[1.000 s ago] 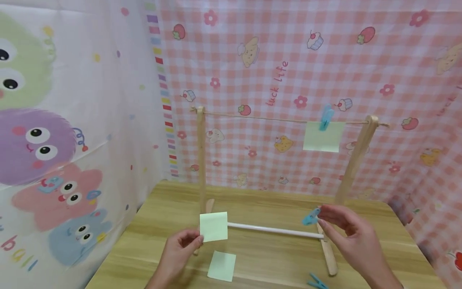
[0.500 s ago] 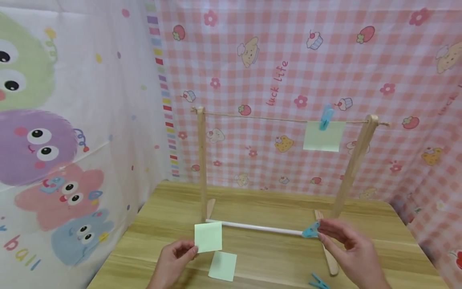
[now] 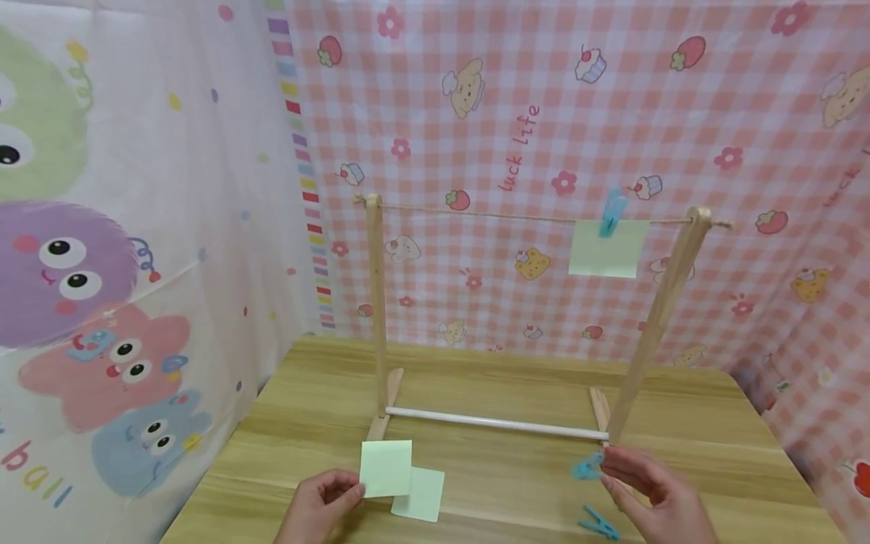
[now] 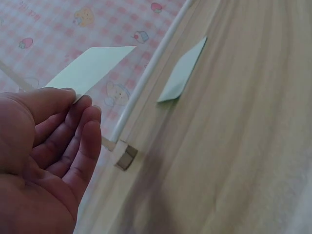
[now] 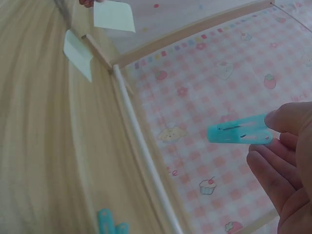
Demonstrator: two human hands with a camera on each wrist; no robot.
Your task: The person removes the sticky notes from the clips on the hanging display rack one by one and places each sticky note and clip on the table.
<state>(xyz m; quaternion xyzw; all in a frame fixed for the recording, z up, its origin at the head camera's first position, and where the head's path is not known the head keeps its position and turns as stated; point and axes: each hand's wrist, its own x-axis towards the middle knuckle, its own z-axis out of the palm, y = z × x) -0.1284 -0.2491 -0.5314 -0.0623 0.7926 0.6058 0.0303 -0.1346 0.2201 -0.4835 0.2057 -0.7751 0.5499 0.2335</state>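
Note:
Between thumb and fingers, my left hand (image 3: pixel 319 505) pinches a pale green sticky note (image 3: pixel 386 468) by its lower left corner. In the head view that note overlaps a second sticky note (image 3: pixel 423 496) lying on the table; the left wrist view shows the held note (image 4: pixel 92 68) raised above the tabletop. My right hand (image 3: pixel 655 491) pinches a blue clothespin (image 3: pixel 587 467) by its handle ends, and the right wrist view shows the clothespin's (image 5: pixel 239 130) nose pointing away from the fingers. Another blue clothespin (image 3: pixel 599 522) lies on the table just below it.
A wooden stand with two posts (image 3: pixel 377 302) and a white bottom rod (image 3: pixel 496 423) stands on the wooden table (image 3: pixel 326 378). Along its top runs a string (image 3: pixel 489 214), where a blue clothespin (image 3: pixel 613 213) holds a green sticky note (image 3: pixel 607 253). Printed cloths hang behind and at the sides.
Both hands have moved down and nearer, the left slightly leftward, carrying the sticky note and the clothespin. The held note now overlaps the one on the table in the head view.

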